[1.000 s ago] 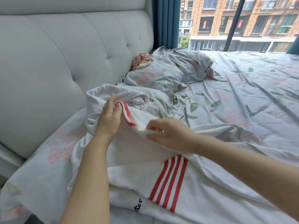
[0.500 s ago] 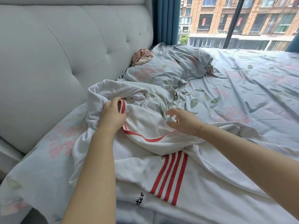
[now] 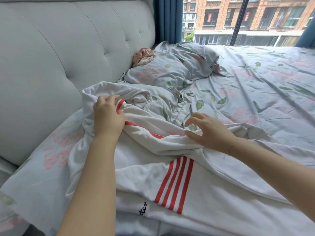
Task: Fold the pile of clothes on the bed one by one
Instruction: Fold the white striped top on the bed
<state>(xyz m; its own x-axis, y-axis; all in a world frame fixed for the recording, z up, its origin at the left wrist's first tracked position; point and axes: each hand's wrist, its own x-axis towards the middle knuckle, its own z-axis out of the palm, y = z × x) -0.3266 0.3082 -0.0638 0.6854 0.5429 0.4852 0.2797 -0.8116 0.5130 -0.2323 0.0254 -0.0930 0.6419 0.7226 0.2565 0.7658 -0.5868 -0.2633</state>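
White garment (image 3: 196,176) with red stripes lies rumpled on the bed (image 3: 264,103), close in front of the person, its bulk spreading toward the lower right of view; far end bunched up against the padded headboard (image 3: 59,57). Left hand (image 3: 108,116) grips the red-trimmed edge (image 3: 120,105) at that bunched far end, fingers curled round the cloth. Right hand (image 3: 209,132) is loose and spread, fingers slightly bent, thumb resting on a raised ridge of the white fabric; holds nothing that can be seen. A four-bar red stripe block (image 3: 173,184) sits nearer the viewer, between the two forearms, with small dark lettering (image 3: 142,208) just beside it. Long axis of the garment appears to run from the left hand's grip diagonally down toward the near right; the red trim shows again partway along the ridge between the hands. Judgement: the piece is not yet laid flat, so folding proper has not begun. Right hand is the nearer one to the ridge and the free edge; the spreading move likely turns on it taking hold there and drawing away from the left. Floral pillow (image 3: 162,74) and a pink crumpled cloth (image 3: 144,56) lie farther off, well apart from the hands.
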